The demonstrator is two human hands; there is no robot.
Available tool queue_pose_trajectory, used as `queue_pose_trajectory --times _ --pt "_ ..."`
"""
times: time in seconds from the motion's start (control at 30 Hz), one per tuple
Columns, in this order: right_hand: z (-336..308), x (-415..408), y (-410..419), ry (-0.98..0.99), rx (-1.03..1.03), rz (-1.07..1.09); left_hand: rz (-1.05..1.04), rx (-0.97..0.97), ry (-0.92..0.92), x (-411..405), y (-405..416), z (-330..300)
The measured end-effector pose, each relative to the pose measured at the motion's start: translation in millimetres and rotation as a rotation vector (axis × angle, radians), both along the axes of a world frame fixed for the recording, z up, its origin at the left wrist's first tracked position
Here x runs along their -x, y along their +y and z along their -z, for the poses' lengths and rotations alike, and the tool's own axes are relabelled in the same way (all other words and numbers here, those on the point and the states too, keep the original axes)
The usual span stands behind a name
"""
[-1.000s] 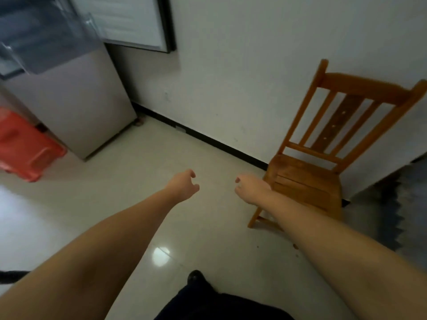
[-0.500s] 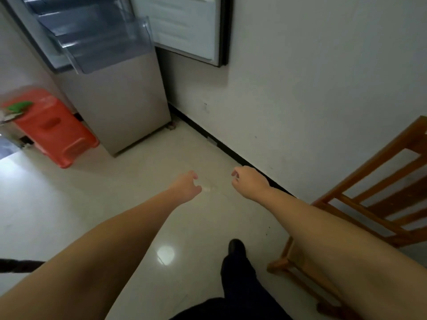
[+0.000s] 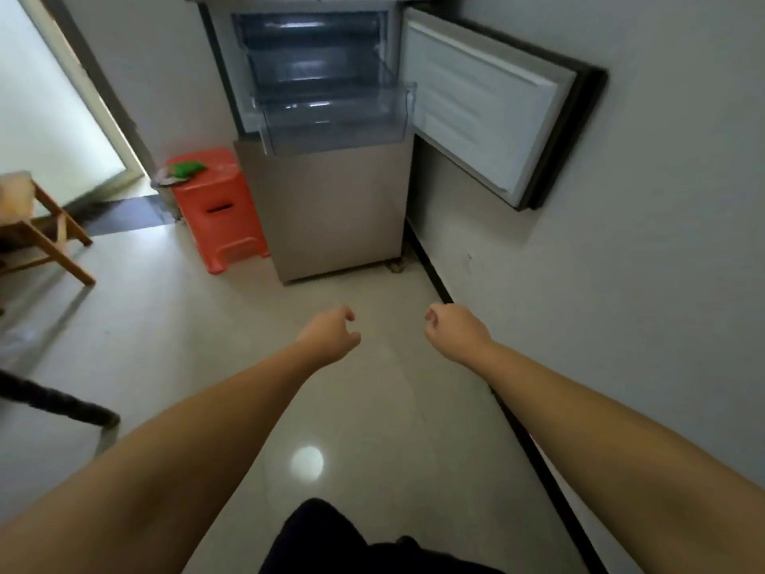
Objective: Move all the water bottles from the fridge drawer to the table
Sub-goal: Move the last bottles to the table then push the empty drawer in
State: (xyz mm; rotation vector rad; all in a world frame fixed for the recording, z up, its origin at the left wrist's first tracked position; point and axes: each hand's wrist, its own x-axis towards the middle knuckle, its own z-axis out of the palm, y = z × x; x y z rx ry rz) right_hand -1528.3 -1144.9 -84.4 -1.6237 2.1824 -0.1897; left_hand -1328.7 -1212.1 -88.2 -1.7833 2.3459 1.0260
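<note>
Left hand (image 3: 329,335), right hand (image 3: 453,333) outstretched, empty

An orange stool (image 3: 219,209) with a green item (image 3: 188,168) on top, beige fridge (image 3: 331,209), cream floor (image 3: 232,333).

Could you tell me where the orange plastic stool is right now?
In the head view, the orange plastic stool stands on the floor against the fridge's left side.

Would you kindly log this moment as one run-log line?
left hand: empty, loosely curled | right hand: empty, loosely curled | fridge drawer: pulled out, no bottles visible | fridge door: open
</note>
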Motion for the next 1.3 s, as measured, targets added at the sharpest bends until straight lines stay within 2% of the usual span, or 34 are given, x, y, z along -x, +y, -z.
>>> queue_pose_trajectory --times 0.27,0.43,0.67,1.0,1.17,1.3 --pt "19 -3 -141 -0.024 -0.024 -0.146 -0.186 -0.026 0.022 -8 -110 16" --pt "22 2 -228 -0.038 -0.028 -0.113 -0.123 0.01 -0.019 -2 -207 18" --pt "-3 20 -346 -0.023 0.014 -0.057 -0.058 0.14 -0.013 8 -356 -17" --pt "-8 41 -493 -0.016 0.018 -0.098 -0.038 0.199 0.011 37 -486 -21" --pt "-7 70 -572 0.054 0.048 -0.131 -0.044 0.258 -0.064 50 -548 -9" --pt "-3 94 -631 0.138 0.128 -0.172 0.059 0.473 -0.241 59 -592 1"
